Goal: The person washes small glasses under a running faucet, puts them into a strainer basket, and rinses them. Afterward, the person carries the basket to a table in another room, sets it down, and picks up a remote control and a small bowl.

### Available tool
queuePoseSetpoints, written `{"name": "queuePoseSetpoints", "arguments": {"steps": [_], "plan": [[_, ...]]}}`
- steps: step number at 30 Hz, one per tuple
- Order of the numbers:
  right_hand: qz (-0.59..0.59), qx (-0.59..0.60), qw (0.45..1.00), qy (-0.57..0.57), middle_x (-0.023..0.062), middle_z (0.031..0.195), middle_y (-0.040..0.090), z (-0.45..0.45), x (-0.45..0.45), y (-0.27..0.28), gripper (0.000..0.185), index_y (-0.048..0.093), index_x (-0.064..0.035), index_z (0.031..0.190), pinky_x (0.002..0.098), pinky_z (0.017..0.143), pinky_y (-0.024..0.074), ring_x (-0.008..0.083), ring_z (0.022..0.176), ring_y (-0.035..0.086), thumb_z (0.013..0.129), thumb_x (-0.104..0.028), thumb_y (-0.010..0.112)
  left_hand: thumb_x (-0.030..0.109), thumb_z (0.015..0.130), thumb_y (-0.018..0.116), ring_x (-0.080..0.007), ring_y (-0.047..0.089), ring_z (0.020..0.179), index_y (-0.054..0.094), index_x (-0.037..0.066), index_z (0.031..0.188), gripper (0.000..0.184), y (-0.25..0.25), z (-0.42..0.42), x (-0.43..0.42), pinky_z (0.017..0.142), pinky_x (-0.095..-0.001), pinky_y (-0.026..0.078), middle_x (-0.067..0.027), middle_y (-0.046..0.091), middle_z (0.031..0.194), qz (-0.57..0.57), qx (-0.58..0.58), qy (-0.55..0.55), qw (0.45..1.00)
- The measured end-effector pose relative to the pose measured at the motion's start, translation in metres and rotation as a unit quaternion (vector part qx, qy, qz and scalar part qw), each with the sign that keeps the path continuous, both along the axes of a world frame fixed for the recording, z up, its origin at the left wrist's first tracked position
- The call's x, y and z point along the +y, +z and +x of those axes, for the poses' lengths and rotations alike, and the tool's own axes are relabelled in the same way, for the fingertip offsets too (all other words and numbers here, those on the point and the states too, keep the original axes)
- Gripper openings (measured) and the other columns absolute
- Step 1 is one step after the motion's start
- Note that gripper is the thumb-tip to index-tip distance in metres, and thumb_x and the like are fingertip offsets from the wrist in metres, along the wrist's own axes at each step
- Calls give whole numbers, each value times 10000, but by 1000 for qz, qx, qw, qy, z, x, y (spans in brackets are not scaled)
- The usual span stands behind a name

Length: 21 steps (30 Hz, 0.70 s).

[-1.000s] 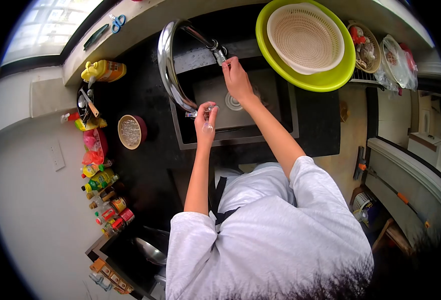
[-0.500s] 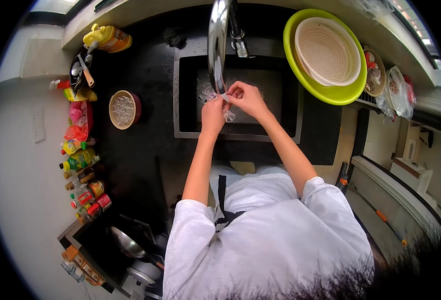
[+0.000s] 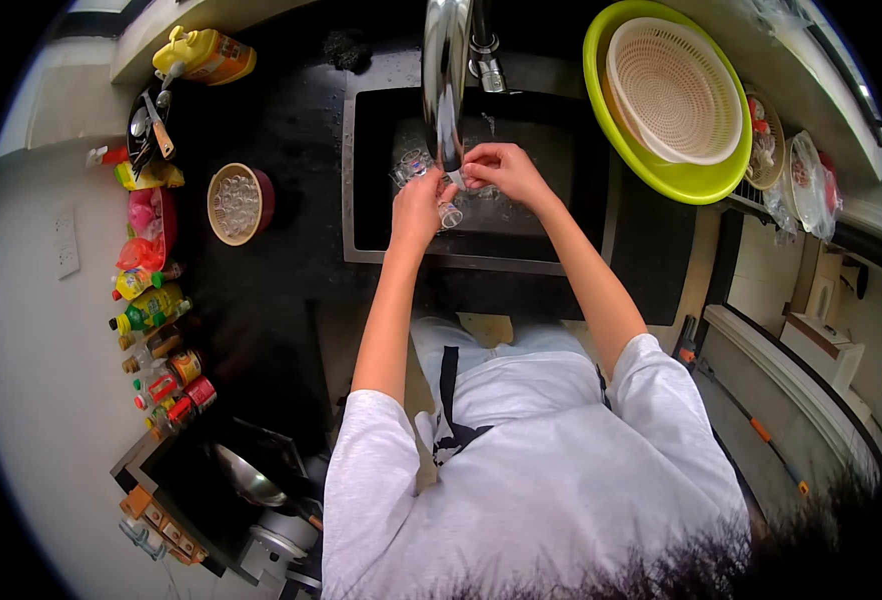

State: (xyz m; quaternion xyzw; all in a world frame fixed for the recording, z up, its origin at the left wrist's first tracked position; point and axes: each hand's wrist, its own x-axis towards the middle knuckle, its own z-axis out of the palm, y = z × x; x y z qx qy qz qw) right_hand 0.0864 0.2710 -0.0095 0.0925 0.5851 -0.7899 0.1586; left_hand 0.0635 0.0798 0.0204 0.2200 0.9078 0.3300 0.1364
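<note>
Over the sink (image 3: pixel 356 225), my left hand (image 3: pixel 419 205) is closed around a small clear cup (image 3: pixel 450 215), whose round end shows below my fingers. My right hand (image 3: pixel 506 172) is close beside it under the tap (image 3: pixel 445 90), thumb and fingers pinched together. A small whitish spot shows at its fingertips; I cannot tell whether it is water or a thing. More clear cups (image 3: pixel 414 165) lie in the sink just beyond my left hand. To the left on the black counter, a round basket (image 3: pixel 215 208) holds several similar clear pieces.
A green basin (image 3: pixel 726 180) with a white colander (image 3: pixel 676 90) stands right of the sink. Along the left wall are a yellow jug (image 3: pixel 206 55), bottles (image 3: pixel 151 310) and a utensil holder (image 3: pixel 141 150). A pan (image 3: pixel 249 475) sits at the lower left.
The view has shifted slightly. My hands have parted a little, and the clear cup in my left hand shows more below the fingers. Both hands stay under the tap.
</note>
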Motion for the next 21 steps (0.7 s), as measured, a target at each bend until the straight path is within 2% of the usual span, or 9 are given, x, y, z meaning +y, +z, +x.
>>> {"name": "queuePoseSetpoints", "arguments": {"steps": [2, 4, 7, 9, 13, 15, 17, 18, 21], "plan": [[-30, 5, 999, -39, 84, 867, 692, 3, -6, -2, 140, 663, 37, 1015, 262, 724, 586, 133, 779, 683, 908, -53, 672, 228, 860, 705, -348, 658, 757, 677, 54, 1076, 279, 5, -2, 1, 678, -414, 508, -174, 664, 797, -43, 39, -4, 998], [-63, 6, 995, -79, 82, 868, 693, 10, -8, -4, 147, 663, 29, 1022, 261, 716, 582, 131, 768, 678, 899, -50, 677, 235, 858, 708, -351, 657, 757, 676, 47, 1055, 274, 2, 2, -3, 675, -422, 507, -175, 663, 793, -36, 60, -25, 997], [12, 41, 998, 40, 73, 882, 697, 10, 3, 2, 144, 678, 22, 1007, 251, 698, 565, 120, 752, 669, 884, -53, 678, 242, 855, 714, -356, 650, 736, 673, 32, 1001, 259, 5, 8, -5, 653, -433, 498, -162, 657, 753, -59, 145, -117, 981], [182, 32, 968, 169, 57, 905, 703, 4, 8, 8, 137, 692, 20, 982, 240, 691, 550, 100, 749, 658, 871, -59, 678, 310, 858, 697, -339, 648, 740, 627, 42, 839, 277, 7, 13, -6, 685, -441, 499, -120, 649, 720, -101, 127, -133, 978], [45, 36, 998, 28, 50, 929, 705, 4, -9, -9, 171, 712, 8, 1043, 248, 748, 550, 102, 816, 660, 920, -93, 648, 286, 833, 740, -343, 639, 715, 627, 20, 835, 289, -5, 13, -4, 637, -451, 491, -126, 642, 716, -32, 76, -5, 997], [-29, -8, 999, 13, 57, 1016, 694, 20, -8, -8, 257, 674, -14, 1175, 263, 816, 544, 113, 906, 656, 943, -116, 631, 214, 841, 752, -278, 644, 660, 626, -5, 846, 253, -15, 12, -7, 599, -396, 484, -119, 634, 690, -2, 79, 11, 997], [-118, -32, 991, -45, 84, 1144, 660, 32, -12, -1, 362, 624, -67, 1273, 259, 809, 545, 115, 932, 657, 925, -156, 673, 146, 864, 734, -182, 614, 631, 618, -24, 851, 207, -27, 11, -11, 590, -327, 466, -103, 621, 670, 189, -81, 96, 974], [-23, 9, 1000, -7, 78, 1240, 615, 39, -13, 3, 433, 567, -102, 1336, 289, 900, 518, 146, 1060, 630, 927, -189, 679, 101, 891, 704, -90, 541, 650, 621, -37, 869, 162, -25, 14, -9, 583, -259, 423, -52, 599, 684, 206, -97, 99, 969], [33, 82, 996, -14, 93, 1330, 561, 46, -20, 8, 477, 511, -80, 1378, 337, 993, 481, 184, 1197, 570, 932, -153, 661, 109, 900, 706, -53, 477, 654, 655, -31, 937, 153, -17, 23, -6, 571, -227, 384, 13, 560, 714, 273, -173, 130, 937]]}}
